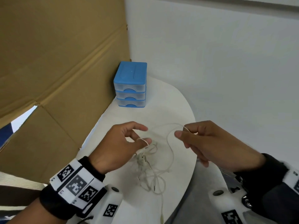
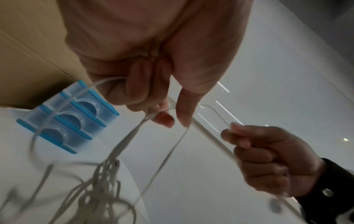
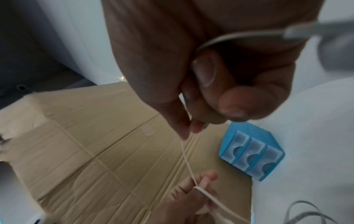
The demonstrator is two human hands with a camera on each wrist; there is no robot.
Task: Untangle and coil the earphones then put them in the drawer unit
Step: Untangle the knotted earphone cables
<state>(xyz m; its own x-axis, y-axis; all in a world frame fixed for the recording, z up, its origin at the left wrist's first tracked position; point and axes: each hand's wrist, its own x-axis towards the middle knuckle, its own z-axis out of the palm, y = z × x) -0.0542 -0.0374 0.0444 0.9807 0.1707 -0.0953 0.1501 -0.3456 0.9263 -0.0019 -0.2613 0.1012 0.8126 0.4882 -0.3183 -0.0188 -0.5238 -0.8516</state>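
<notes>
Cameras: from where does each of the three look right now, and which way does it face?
Head: on the head, facing forward and down at the white table; shows left hand, right hand, tangled white earphone cable.
Left wrist: along the left hand's fingers; right hand beyond.
Right wrist: along the right hand's fingers toward the brown cardboard sheet.
Shared: all three show the blue three-drawer plastic unit.
</notes>
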